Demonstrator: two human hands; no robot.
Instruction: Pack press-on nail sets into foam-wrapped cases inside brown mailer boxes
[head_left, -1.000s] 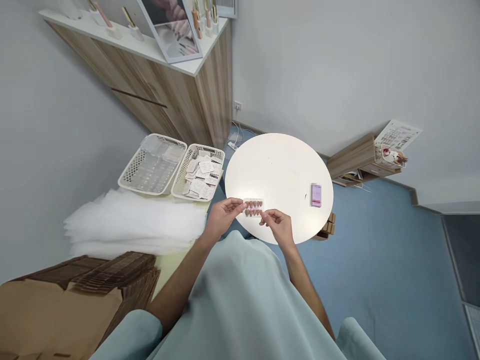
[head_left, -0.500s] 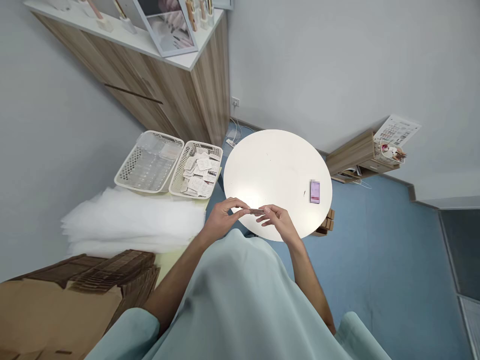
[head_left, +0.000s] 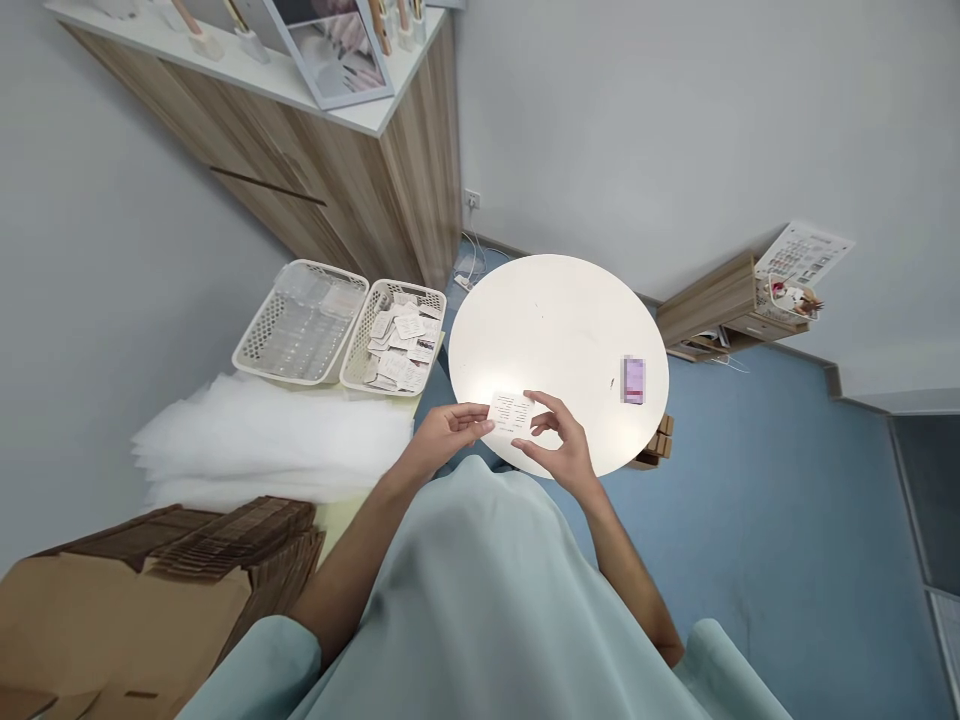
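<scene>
A small white printed card point(head_left: 511, 414) is held over the near edge of the round white table point(head_left: 555, 310), its printed face turned up towards me. My left hand point(head_left: 452, 432) pinches the card's left edge between thumb and fingers. Around the card's right side, my right hand point(head_left: 559, 440) has its thumb and fingers spread apart. Its index fingertip is near the top right corner and its thumb near the bottom edge; whether either touches the card I cannot tell.
Left of the table stand a white basket with similar cards point(head_left: 401, 345) and a basket of clear plastic cases point(head_left: 300, 325). White soft sheets point(head_left: 270, 435) and folded cardboard point(head_left: 127, 620) lie nearer me. A pixelated purple-pink item point(head_left: 634, 380) rests on the table's right side.
The card, seen edge-on between both hands before, now lies face up to view. My right hand's fingers have spread wider; my left hand keeps its pinch.
</scene>
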